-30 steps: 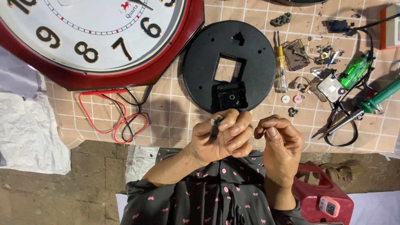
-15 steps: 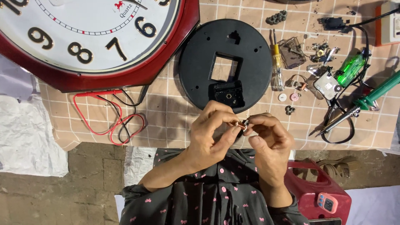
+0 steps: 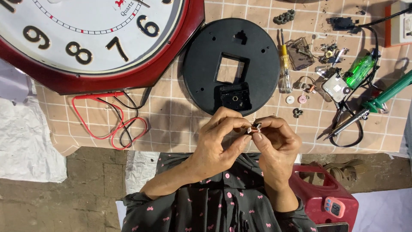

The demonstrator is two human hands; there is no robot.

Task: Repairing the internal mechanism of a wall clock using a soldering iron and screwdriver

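Checked cloth (image 3: 180, 124) under clock (image 3: 86, 38), tools

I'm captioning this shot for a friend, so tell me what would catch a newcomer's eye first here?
The big red-rimmed wall clock fills the upper left of the checked cloth, with a black round back plate beside it. Front and centre, the left hand and right hand pinch a tiny copper coil together. Red and black test leads loop below the clock.
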